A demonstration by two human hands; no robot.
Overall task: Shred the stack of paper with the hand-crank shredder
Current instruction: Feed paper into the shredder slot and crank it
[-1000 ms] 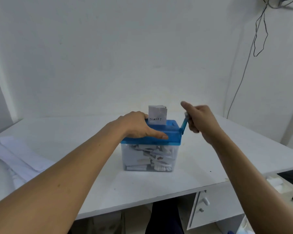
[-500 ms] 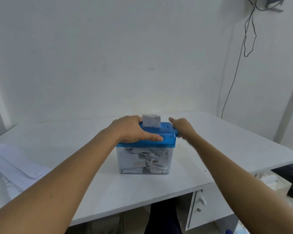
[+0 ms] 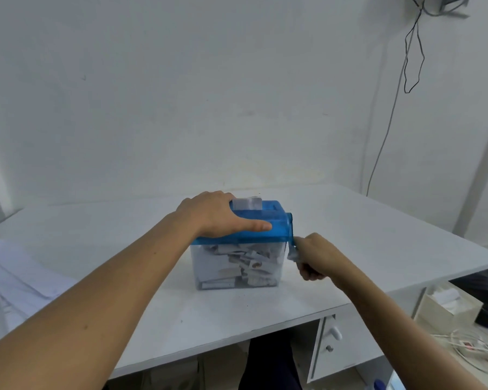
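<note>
One left hand [image 3: 211,215] spread flat over shredder [image 3: 276,222] front edge, right hand [image 3: 318,256] gripping crank [image 3: 291,229]

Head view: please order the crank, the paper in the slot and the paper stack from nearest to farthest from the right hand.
1. crank: gripped by the right hand, at the shredder's right side.
2. paper in the slot: on top of the shredder.
3. paper stack: far left on the table.
</note>
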